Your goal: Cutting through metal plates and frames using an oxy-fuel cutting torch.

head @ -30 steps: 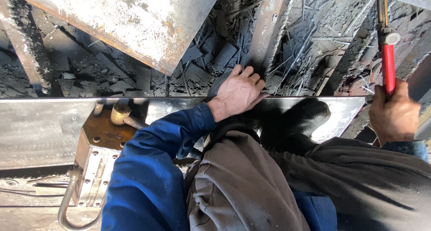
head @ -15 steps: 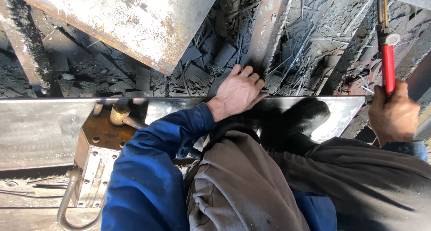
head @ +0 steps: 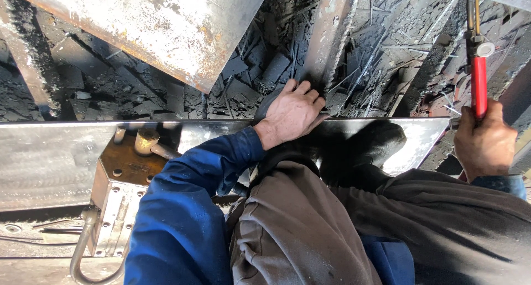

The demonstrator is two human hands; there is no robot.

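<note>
Both hands were well apart: the left hand [head: 292,112] lay flat and open, fingers spread, on the far edge of the long steel plate [head: 50,163], while the right hand [head: 483,144] was clenched around the red handle of a cutting torch [head: 478,69] at the right edge of the view. That torch stood nearly upright in the picture, its red grip rising from the fist to a small round valve knob [head: 485,49] and thin brass tubes above it. The steel plate ran across the whole width of the view, shiny and reflective, with the person's grey trouser knees [head: 310,229] and blue sleeve [head: 182,207] pressed close against its near side. Beyond it lay a dark bed of charred scrap and slag [head: 260,69], crossed by thin bits of wire. A large rusty, whitish sheet [head: 149,25] lay tilted over that scrap at the upper left, and a rusted beam [head: 329,36] ran upward just beyond the left hand's fingertips. On the plate to the left sat a brown metal bracket [head: 119,171] with rows of holes, a short brass-coloured fitting [head: 145,141] resting at its top, and a curved steel handle [head: 83,252] looped below it.
</note>
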